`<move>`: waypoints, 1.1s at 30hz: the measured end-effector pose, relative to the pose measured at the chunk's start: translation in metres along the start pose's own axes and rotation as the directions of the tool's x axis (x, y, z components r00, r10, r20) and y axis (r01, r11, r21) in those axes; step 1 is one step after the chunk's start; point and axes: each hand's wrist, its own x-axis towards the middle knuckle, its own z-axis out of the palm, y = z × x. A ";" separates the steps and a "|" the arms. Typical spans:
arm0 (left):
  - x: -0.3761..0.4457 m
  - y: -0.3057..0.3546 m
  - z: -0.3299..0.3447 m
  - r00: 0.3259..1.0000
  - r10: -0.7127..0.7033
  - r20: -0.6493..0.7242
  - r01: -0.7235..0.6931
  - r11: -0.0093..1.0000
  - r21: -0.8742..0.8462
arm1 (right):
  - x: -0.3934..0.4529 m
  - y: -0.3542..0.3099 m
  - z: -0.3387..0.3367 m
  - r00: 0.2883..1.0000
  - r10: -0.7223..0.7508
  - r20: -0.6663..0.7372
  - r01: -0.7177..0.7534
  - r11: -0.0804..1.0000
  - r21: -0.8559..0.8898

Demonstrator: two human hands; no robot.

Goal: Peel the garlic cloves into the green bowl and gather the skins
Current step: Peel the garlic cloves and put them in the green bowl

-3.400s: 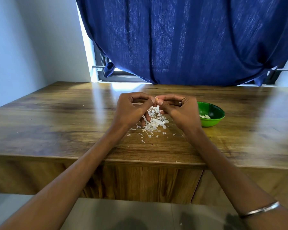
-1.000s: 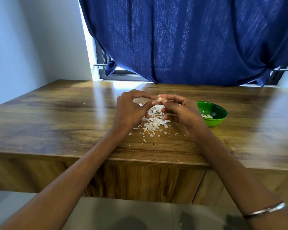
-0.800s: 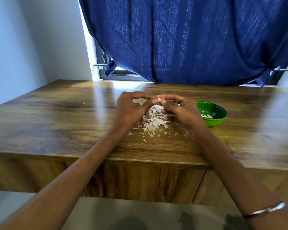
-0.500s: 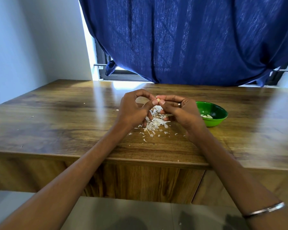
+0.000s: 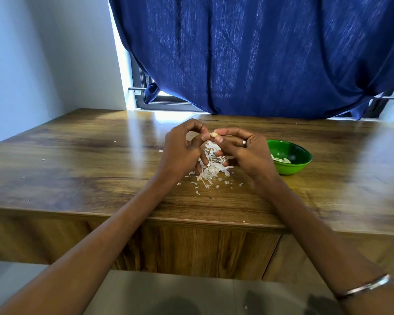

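A small pale garlic clove [image 5: 213, 134] is pinched between the thumb and forefinger of my right hand [image 5: 246, 153], which wears a ring. The fingertips of my left hand [image 5: 182, 151] meet the clove from the left and pinch at its skin. Both hands hover just above a heap of white garlic skins [image 5: 212, 169] on the wooden table [image 5: 77, 169]. The green bowl [image 5: 291, 164] stands right of my right hand, with a few peeled cloves [image 5: 281, 159] inside.
Loose skin flakes lie scattered toward the table's front edge [image 5: 198, 192]. A dark blue curtain [image 5: 259, 53] hangs behind the table over a window. A white wall is at the left.
Both hands stay together over the skin heap, working the clove with small finger movements. The clove now shows more plainly at the fingertips. The bowl has not moved.
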 end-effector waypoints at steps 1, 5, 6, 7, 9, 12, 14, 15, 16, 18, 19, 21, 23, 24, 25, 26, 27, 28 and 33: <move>0.000 0.001 -0.001 1.000 0.014 -0.004 -0.014 1.000 -0.014 | 0.000 0.000 0.000 1.000 0.015 -0.003 -0.015 1.000 0.024; -0.001 0.004 -0.003 0.999 0.034 -0.020 -0.035 0.999 -0.035 | 0.000 -0.002 -0.001 0.999 0.037 0.002 -0.037 0.999 0.034; -0.002 0.005 -0.003 0.999 0.036 -0.019 -0.036 0.999 -0.030 | 0.000 -0.001 -0.001 0.999 0.036 0.002 -0.036 0.999 0.023; -0.002 0.005 -0.003 0.999 0.034 -0.018 -0.035 0.999 -0.026 | 0.001 -0.001 -0.001 0.999 0.035 0.000 -0.035 0.999 0.010; -0.002 0.006 -0.003 0.999 0.029 -0.018 -0.029 0.999 -0.024 | 0.001 0.000 -0.002 0.999 0.032 -0.004 -0.032 0.999 -0.007; -0.003 0.006 -0.003 0.998 0.024 -0.050 -0.025 1.000 -0.010 | 0.000 0.000 -0.002 0.999 0.032 0.008 -0.032 0.999 -0.015; -0.004 0.007 -0.004 0.996 0.032 -0.080 -0.032 0.999 0.008 | 0.000 0.000 -0.002 0.999 0.037 0.013 -0.036 0.999 -0.032; -0.004 0.007 -0.005 0.996 0.041 -0.084 -0.040 0.999 0.016 | 0.000 0.000 -0.002 0.999 0.040 0.012 -0.040 0.998 -0.040; -0.004 0.007 -0.005 0.996 0.049 -0.079 -0.048 0.999 0.021 | 0.001 0.000 -0.002 0.999 0.043 0.010 -0.043 0.998 -0.044; -0.005 0.007 -0.005 0.997 0.054 -0.060 -0.052 0.998 0.031 | 0.000 0.000 -0.001 0.999 0.047 0.009 -0.046 0.998 -0.051; -0.005 0.007 -0.004 0.997 0.059 -0.053 -0.057 0.998 0.041 | 0.000 0.000 -0.002 0.999 0.050 0.008 -0.050 0.997 -0.051; -0.006 0.007 -0.003 0.995 0.087 -0.049 -0.083 0.994 0.067 | -0.001 -0.001 -0.002 0.998 0.063 0.001 -0.063 0.997 -0.038; -0.006 0.006 -0.003 0.990 0.129 -0.049 -0.123 0.986 0.109 | -0.001 -0.001 -0.002 0.998 0.067 0.001 -0.067 0.997 -0.037; -0.006 0.006 -0.003 0.986 0.161 -0.052 -0.153 0.979 0.137 | -0.001 -0.001 -0.002 0.998 0.064 0.006 -0.063 0.997 -0.043; -0.006 0.005 -0.002 0.979 0.196 -0.055 -0.185 0.969 0.164 | -0.001 -0.001 -0.003 0.998 0.059 0.014 -0.058 0.997 -0.046; -0.006 0.004 -0.002 0.972 0.228 -0.057 -0.214 0.959 0.186 | -0.001 -0.001 -0.002 0.998 0.055 0.022 -0.054 0.998 -0.044; -0.006 0.003 -0.001 0.965 0.257 -0.056 -0.241 0.949 0.204 | -0.002 -0.001 -0.002 0.998 0.051 0.028 -0.050 0.998 -0.041; -0.006 0.002 -0.001 0.958 0.282 -0.054 -0.264 0.939 0.220 | -0.002 0.000 -0.002 0.998 0.046 0.031 -0.045 0.998 -0.040; -0.005 0.002 -0.001 0.952 0.305 -0.042 -0.286 0.928 0.239 | -0.003 0.000 -0.001 1.000 -0.006 0.007 0.006 0.997 -0.074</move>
